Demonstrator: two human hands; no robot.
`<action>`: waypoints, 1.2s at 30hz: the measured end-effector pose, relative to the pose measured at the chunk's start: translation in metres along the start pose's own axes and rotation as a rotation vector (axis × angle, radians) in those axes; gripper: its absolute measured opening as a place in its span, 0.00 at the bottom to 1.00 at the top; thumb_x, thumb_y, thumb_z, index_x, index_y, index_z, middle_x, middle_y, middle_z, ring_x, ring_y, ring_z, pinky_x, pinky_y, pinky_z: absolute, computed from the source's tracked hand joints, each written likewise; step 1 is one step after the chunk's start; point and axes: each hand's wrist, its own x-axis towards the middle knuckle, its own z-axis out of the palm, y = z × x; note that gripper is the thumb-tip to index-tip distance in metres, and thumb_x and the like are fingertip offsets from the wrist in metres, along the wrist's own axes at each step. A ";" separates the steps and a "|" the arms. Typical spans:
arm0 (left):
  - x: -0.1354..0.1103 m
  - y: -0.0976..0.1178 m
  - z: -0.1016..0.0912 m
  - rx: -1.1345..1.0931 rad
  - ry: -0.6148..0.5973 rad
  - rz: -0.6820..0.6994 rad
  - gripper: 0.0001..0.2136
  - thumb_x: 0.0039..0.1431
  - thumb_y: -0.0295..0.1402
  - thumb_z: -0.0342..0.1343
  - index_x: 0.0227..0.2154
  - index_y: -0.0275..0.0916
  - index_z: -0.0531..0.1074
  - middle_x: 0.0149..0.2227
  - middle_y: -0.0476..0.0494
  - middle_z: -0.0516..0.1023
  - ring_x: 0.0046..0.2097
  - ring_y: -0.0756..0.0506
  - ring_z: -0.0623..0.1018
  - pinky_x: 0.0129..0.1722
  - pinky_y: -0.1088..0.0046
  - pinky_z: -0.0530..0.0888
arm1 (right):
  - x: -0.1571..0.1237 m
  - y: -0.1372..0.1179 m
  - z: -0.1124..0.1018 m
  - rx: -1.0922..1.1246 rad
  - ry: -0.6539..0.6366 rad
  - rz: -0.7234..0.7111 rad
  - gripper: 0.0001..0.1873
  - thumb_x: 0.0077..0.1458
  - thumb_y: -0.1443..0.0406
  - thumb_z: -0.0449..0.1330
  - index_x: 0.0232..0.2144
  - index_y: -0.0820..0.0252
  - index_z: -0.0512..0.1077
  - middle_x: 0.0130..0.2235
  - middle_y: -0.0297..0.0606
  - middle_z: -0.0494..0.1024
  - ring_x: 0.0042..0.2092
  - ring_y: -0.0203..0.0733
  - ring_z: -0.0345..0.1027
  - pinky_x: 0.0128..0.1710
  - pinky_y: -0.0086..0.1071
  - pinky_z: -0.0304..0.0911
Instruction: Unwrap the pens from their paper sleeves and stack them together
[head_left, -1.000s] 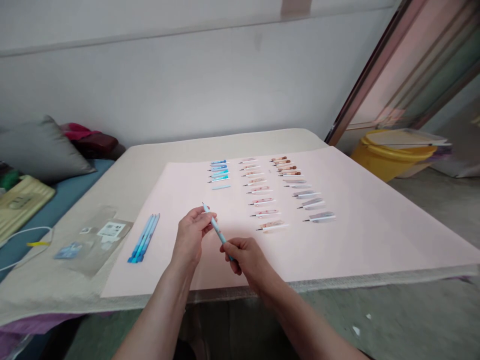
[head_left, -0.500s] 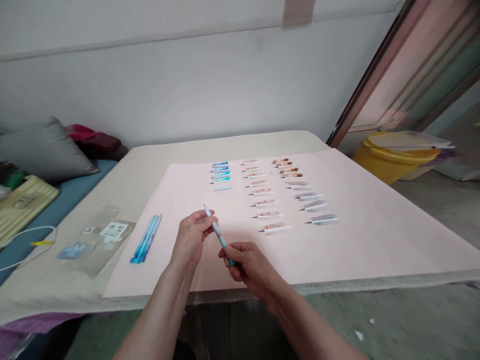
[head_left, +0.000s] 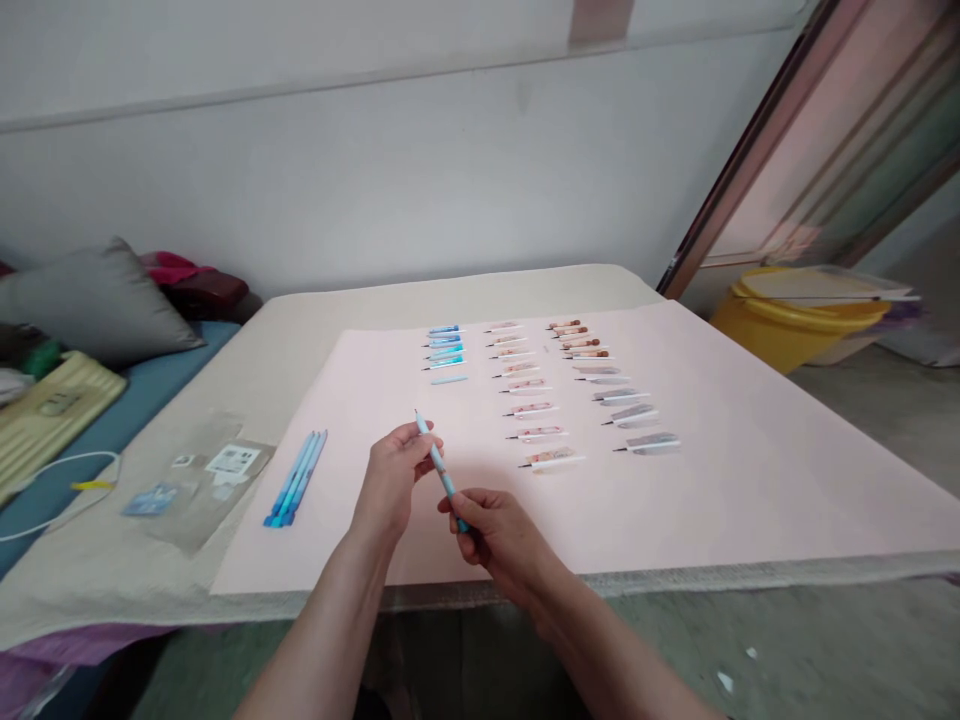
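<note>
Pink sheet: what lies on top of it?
Three blue pens at left, and rows of slim pen-like items farther right. Whatever the left hand and right hand cover can't be seen.

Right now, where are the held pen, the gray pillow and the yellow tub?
Held pen point(head_left: 441, 470), head view: bare stretch of its barrel.
Gray pillow point(head_left: 101, 308), head view: middle of its front.
Yellow tub point(head_left: 776, 328), head view: outer side wall, below the rim.
</note>
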 end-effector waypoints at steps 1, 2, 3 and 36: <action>-0.001 -0.001 0.001 0.064 -0.006 0.011 0.15 0.44 0.35 0.60 0.37 0.34 0.74 0.28 0.44 0.75 0.29 0.49 0.73 0.35 0.68 0.71 | 0.001 0.000 0.000 -0.006 0.027 -0.007 0.18 0.44 0.56 0.63 0.29 0.66 0.71 0.22 0.30 0.67 0.17 0.25 0.54 0.17 0.25 0.44; -0.003 -0.001 0.002 0.127 -0.016 0.018 0.16 0.44 0.35 0.60 0.37 0.35 0.74 0.26 0.45 0.74 0.28 0.50 0.72 0.34 0.68 0.71 | 0.001 0.001 0.000 -0.005 0.045 -0.014 0.18 0.45 0.55 0.63 0.30 0.66 0.71 0.22 0.30 0.67 0.17 0.26 0.55 0.17 0.25 0.45; -0.004 -0.001 0.003 0.176 -0.025 0.022 0.16 0.43 0.35 0.60 0.37 0.35 0.74 0.24 0.47 0.73 0.27 0.50 0.72 0.33 0.68 0.71 | 0.002 0.001 0.001 0.004 0.050 -0.021 0.18 0.45 0.55 0.62 0.31 0.66 0.71 0.23 0.31 0.68 0.18 0.27 0.56 0.17 0.25 0.47; 0.023 0.016 -0.055 1.658 0.277 0.024 0.14 0.57 0.29 0.41 0.37 0.41 0.71 0.39 0.39 0.76 0.39 0.42 0.75 0.33 0.68 0.65 | -0.055 -0.049 0.016 -0.374 -0.123 -0.449 0.13 0.54 0.59 0.54 0.22 0.59 0.67 0.20 0.32 0.68 0.22 0.31 0.60 0.24 0.28 0.58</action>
